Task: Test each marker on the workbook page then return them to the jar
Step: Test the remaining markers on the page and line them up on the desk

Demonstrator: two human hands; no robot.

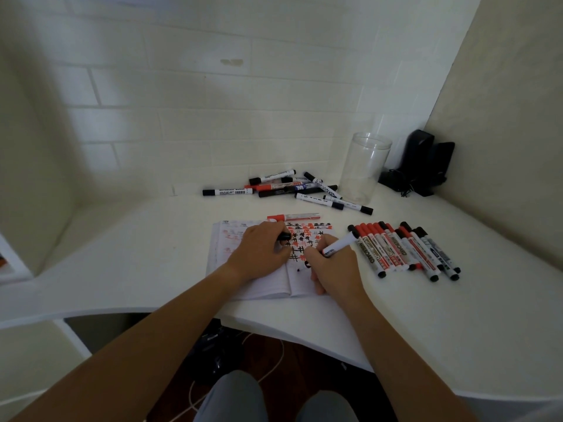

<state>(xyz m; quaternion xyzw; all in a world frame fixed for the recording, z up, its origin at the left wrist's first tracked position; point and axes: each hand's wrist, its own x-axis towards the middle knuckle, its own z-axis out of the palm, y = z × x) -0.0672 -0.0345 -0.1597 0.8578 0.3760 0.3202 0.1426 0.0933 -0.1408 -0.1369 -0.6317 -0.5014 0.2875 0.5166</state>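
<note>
My right hand (330, 264) pinches a black marker (338, 244), tip on the workbook (262, 284), barrel slanting up and away to the right. My left hand (262, 254), beside it on the page, holds the cap (285, 236). The jar (364, 169) stands far beyond the workbook, to the right, nearer my right hand, so recapping comes first.

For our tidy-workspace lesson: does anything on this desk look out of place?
Yes. The jar stands empty while its markers lie outside: a jumbled pile beside it, a neat row right of the workbook.
</note>
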